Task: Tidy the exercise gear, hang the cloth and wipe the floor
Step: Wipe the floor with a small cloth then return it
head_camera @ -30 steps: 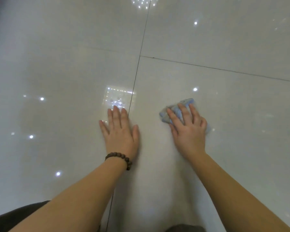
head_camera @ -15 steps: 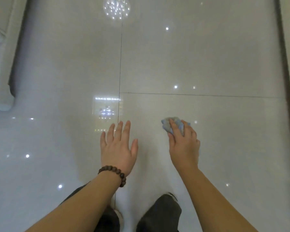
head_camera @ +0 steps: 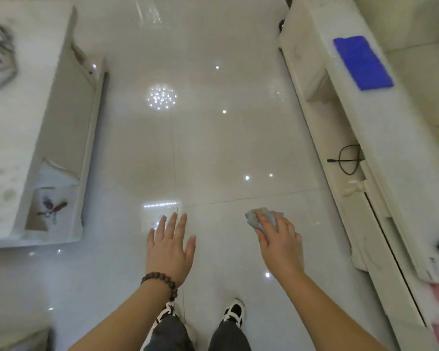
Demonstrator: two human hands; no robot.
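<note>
My right hand point(head_camera: 280, 241) holds a crumpled light blue cloth point(head_camera: 254, 219), which sticks out past the fingertips, in the air above the glossy white tiled floor point(head_camera: 213, 148). To its left, my left hand point(head_camera: 170, 247) hovers with fingers straight and spread and holds nothing; a brown bead bracelet sits on its wrist. Both hands are well above the floor, in front of my two black-and-white shoes point(head_camera: 235, 312).
A low white marble table point(head_camera: 15, 122) with an open shelf stands at the left. A long white cabinet point(head_camera: 352, 148) runs along the right, with a dark blue cloth point(head_camera: 363, 63) on top and a black cable point(head_camera: 347, 160) in its niche. The floor strip runs between them.
The view has risen far above the floor, and both hands have come off the tiles. The right hand brought the cloth up with it. The furniture and my shoes have come into view.
</note>
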